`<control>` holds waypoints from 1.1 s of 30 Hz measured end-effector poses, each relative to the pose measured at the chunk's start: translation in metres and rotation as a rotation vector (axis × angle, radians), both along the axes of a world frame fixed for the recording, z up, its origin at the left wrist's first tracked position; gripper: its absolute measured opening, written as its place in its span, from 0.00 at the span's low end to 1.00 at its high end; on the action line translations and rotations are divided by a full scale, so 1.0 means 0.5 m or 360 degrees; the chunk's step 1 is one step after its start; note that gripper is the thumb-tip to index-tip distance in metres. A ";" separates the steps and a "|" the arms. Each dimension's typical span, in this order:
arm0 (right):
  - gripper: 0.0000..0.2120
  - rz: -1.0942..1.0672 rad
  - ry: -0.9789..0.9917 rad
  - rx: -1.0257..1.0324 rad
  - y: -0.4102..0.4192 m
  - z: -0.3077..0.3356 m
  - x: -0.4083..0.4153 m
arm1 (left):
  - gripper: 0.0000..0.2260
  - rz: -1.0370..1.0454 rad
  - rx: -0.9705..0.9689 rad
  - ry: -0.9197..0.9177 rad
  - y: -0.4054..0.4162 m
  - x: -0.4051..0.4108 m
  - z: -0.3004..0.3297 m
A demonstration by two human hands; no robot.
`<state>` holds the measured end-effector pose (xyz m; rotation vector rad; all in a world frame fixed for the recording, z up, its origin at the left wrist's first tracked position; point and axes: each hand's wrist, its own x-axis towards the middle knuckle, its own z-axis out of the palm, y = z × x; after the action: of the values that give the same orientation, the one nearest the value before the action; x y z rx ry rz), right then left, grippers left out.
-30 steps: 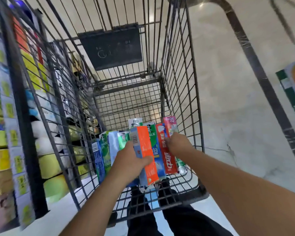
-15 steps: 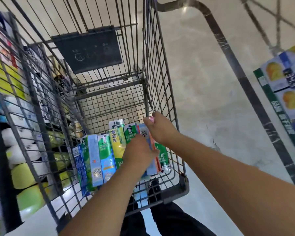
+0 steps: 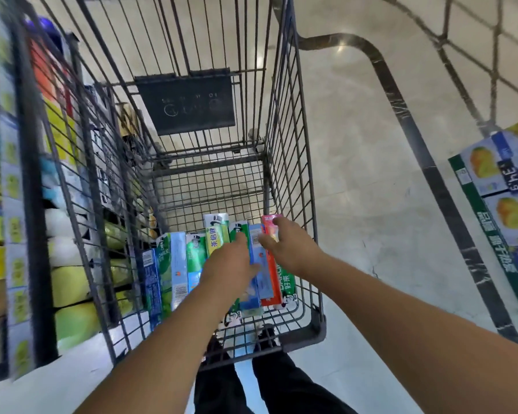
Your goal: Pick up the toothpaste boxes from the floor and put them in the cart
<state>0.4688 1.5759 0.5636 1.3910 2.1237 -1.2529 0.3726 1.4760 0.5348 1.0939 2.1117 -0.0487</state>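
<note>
Several toothpaste boxes lie side by side on the floor of the wire cart [image 3: 284, 144], at its near end. Among them are a green and light-blue box [image 3: 174, 264], a yellow-green box [image 3: 216, 231], a blue box [image 3: 262, 279], a red box [image 3: 274, 289] and a green box [image 3: 286, 286] against the right wall. My left hand [image 3: 231, 264] rests flat on the middle boxes with its fingers stretched out. My right hand [image 3: 292, 246] is spread over the far end of the red box. Neither hand grips a box.
A dark sign plate [image 3: 186, 103] hangs on the cart's far wall. Store shelves with green and yellow packs [image 3: 72, 282] stand close on the left. Printed cartons [image 3: 503, 186] are stacked at the right, beyond a dark stripe in the pale floor [image 3: 431, 174]. My legs [image 3: 222, 389] show under the cart.
The boxes I held up in both hands a second ago now lie among the others in the cart. Both hands have loosened and lie open on top of them.
</note>
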 end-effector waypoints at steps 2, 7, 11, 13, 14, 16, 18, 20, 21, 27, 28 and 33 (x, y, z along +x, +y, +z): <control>0.27 0.0120 0.0003 0.0048 -0.003 0.032 -0.001 | 0.20 0.0012 -0.0001 0.0029 -0.021 -0.037 0.048; 0.35 0.0515 -0.0019 0.0198 -0.009 0.160 0.003 | 0.28 0.0065 -0.0135 0.0062 -0.108 -0.139 0.179; 0.37 0.0896 -0.0055 0.0401 -0.004 0.259 -0.015 | 0.31 0.0282 -0.0114 0.0083 -0.183 -0.181 0.297; 0.37 0.1072 -0.0061 0.0500 -0.007 0.301 -0.034 | 0.36 0.0384 -0.0122 0.0041 -0.213 -0.179 0.349; 0.38 0.1125 -0.0065 0.0529 -0.013 0.320 -0.040 | 0.39 0.0380 -0.0173 0.0029 -0.227 -0.173 0.373; 0.40 0.1183 -0.0049 0.0579 -0.027 0.356 -0.048 | 0.42 0.0372 -0.0266 -0.0004 -0.253 -0.164 0.404; 0.40 0.1254 -0.0034 0.0610 -0.045 0.388 -0.051 | 0.43 0.0386 -0.0287 -0.0052 -0.280 -0.156 0.426; 0.42 0.1298 -0.0021 0.0631 -0.063 0.413 -0.047 | 0.42 0.0390 -0.0264 -0.0074 -0.308 -0.143 0.450; 0.43 0.1302 -0.0016 0.0634 -0.075 0.424 -0.043 | 0.42 0.0391 -0.0240 -0.0088 -0.324 -0.136 0.460; 0.44 0.1327 -0.0014 0.0577 -0.198 0.446 -0.004 | 0.40 0.0415 -0.0119 -0.0077 -0.463 -0.079 0.497; 0.43 0.1349 -0.0012 0.0565 -0.230 0.450 -0.001 | 0.39 0.0440 -0.0087 -0.0064 -0.500 -0.071 0.502; 0.44 0.1494 0.0010 0.0583 -0.429 0.487 -0.003 | 0.38 0.0683 -0.0040 0.0014 -0.734 -0.042 0.535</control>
<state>0.4673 1.3614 0.8072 0.3210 2.5787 -0.5041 0.3516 1.1088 0.8022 0.6077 2.3028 0.1247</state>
